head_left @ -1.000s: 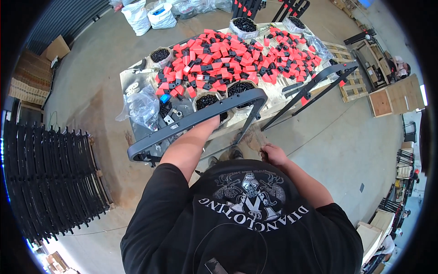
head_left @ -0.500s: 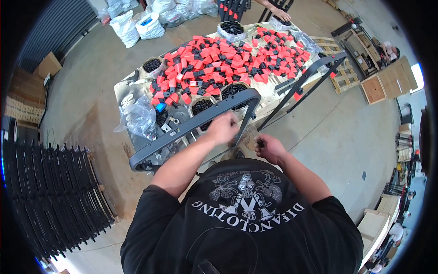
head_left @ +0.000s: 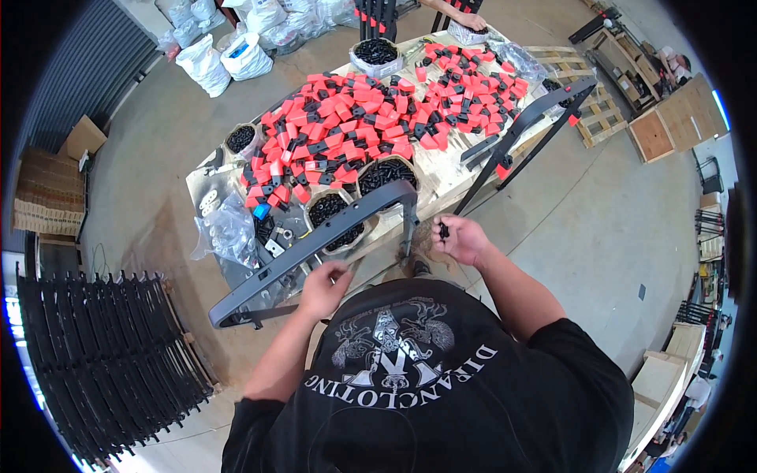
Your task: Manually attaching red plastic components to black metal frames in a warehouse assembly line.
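Note:
My left hand (head_left: 323,290) is low beside the long dark grey metal frame (head_left: 315,240), which leans on the near table edge. Its fingers are curled, and what they hold, if anything, is hidden. Off the frame's right end, my right hand (head_left: 464,240) is turned palm up, fingers bent around several small black parts (head_left: 444,230). Close beyond the frame are two tubs of small black pieces, a left tub (head_left: 309,206) and a right tub (head_left: 361,177).
Red and black plastic pieces (head_left: 339,118) heap over the wooden table (head_left: 441,169). A second dark frame (head_left: 512,130) leans at its right side. Another person's hand (head_left: 471,20) reaches into a far tub. Black frames (head_left: 102,355) are stacked at left; a pallet (head_left: 603,118) lies at right.
My left hand has moved from the frame's right end down and left. My right hand has turned upward, baring the black parts. The whole view has shifted slightly.

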Demonstrator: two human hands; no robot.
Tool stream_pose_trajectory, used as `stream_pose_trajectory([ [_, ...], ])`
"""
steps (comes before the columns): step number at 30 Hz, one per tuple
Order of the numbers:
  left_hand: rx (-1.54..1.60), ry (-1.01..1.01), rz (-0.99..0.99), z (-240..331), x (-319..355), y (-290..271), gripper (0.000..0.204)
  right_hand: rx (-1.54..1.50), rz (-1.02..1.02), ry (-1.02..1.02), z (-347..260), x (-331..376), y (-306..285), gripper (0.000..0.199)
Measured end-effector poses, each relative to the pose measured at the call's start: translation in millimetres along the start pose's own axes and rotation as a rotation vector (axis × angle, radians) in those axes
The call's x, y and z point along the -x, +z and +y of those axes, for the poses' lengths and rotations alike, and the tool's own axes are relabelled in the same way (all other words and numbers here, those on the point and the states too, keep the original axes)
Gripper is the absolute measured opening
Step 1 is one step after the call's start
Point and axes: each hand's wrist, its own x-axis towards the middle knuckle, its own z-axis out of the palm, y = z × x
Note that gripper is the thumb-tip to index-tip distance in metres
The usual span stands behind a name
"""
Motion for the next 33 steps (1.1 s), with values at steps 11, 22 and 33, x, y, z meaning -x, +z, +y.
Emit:
stream_pose_trajectory([
  [11,0.099,-0.63,0.169,-77.9,67.7,89.1,0.036,1.479,0.558,-0.614,-149.6,-169.4,-37.8,0.049],
  [22,0.061,-0.836,0.364,-134.6,147.4,138.6,0.037,1.989,0.436,-0.381,-179.7,-186.7,-16.6,0.044],
  [33,0.128,-0.733,0.349,-14.9,97.5,87.9,0.03,0.147,-0.321,0.199,-118.9,-55.7,-56.2,0.015],
])
